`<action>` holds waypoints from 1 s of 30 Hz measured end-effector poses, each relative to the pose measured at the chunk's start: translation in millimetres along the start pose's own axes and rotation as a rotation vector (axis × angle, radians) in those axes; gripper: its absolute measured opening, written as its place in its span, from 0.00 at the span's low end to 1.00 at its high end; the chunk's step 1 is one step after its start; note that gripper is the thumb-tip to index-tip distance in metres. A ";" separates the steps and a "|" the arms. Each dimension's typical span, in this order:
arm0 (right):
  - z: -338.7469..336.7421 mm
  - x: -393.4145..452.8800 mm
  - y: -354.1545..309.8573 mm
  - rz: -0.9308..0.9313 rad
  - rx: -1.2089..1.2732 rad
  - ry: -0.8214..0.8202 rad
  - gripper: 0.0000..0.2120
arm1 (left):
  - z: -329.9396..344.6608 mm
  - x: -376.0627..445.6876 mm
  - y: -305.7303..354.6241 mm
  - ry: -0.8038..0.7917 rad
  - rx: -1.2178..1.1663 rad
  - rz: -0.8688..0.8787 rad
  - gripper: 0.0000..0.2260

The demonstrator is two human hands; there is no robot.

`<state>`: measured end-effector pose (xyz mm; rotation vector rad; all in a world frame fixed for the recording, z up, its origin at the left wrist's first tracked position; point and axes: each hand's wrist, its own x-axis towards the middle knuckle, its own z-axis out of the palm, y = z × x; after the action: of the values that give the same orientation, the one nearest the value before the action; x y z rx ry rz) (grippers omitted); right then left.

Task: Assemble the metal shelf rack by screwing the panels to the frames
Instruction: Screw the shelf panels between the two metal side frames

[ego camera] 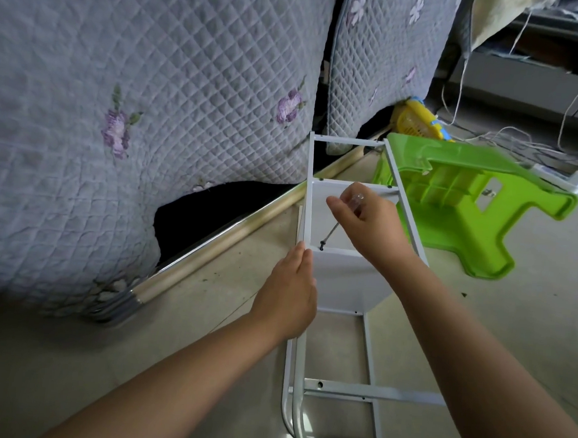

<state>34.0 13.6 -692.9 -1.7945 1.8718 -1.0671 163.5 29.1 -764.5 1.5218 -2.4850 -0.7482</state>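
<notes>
The rack (344, 291), white metal, is laid on the floor (204, 332) with its long axis running away from the person, near the sofa's edge. A screwdriver (338, 222) is gripped by the right hand (366, 224), fingers closed round the clear handle; its shaft slants down-left to a dark screw (322, 244) at the panel (348, 281) edge. The left hand (289, 294), fingers together, is pressed flat against the left frame (308, 192), just beside the screw. The right hand seems nearer for driving.
</notes>
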 end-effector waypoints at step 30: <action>-40.1 14.3 -36.0 -0.197 -0.755 -0.416 0.16 | 4.3 0.3 -1.9 0.056 0.059 0.028 0.23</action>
<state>29.4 14.0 -637.3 -2.3911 1.9813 0.0388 163.3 29.6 -769.2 1.5017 -2.5033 -0.6248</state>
